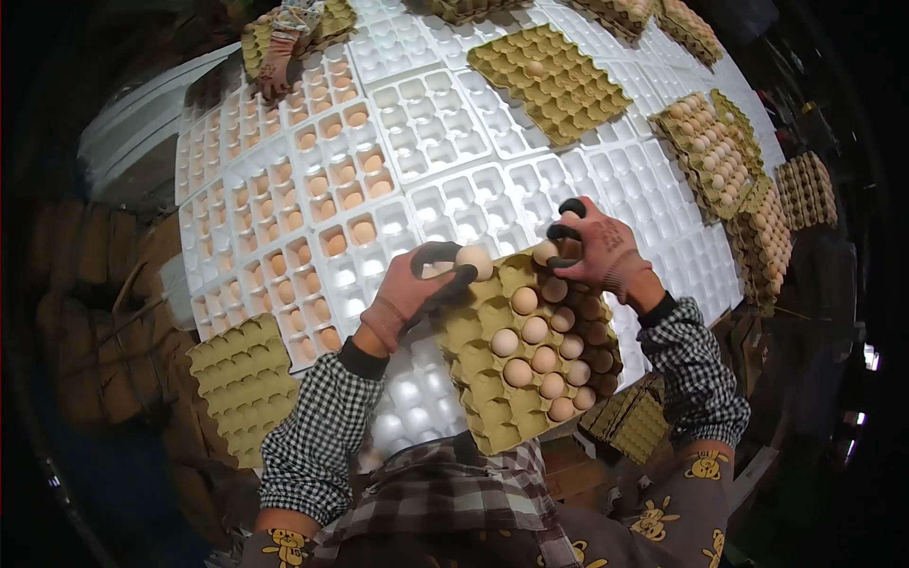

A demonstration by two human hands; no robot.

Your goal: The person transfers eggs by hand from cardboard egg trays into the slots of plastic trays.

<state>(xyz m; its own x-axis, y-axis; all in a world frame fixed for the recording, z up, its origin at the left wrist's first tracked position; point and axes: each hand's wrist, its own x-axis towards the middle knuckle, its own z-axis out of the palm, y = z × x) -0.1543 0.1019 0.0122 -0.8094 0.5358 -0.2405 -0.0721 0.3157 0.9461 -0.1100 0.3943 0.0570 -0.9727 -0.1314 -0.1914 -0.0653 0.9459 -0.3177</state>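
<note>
My left hand [412,287], in a pink glove with dark fingertips, grips a pale brown egg [474,263] between thumb and fingers. Part of another pale shape shows in that palm, too covered to identify. On the right, my right hand [602,247] is closed around an egg [545,253] at the far edge of a pulp egg tray [491,419]; a second egg [570,213] peeks out between its fingers. Eggs [544,359] fill the tray's right side, while cups on its left side are bare. The tray lies before my body, over white moulded foam trays [465,216].
Foam trays with eggs [285,291] spread to the left. A pulp tray with one egg [535,69] lies further back. Loaded pulp trays [710,153] stand at the right edge. A pulp tray [241,387] sits at front left. Another person's gloved hand [275,67] works at far left.
</note>
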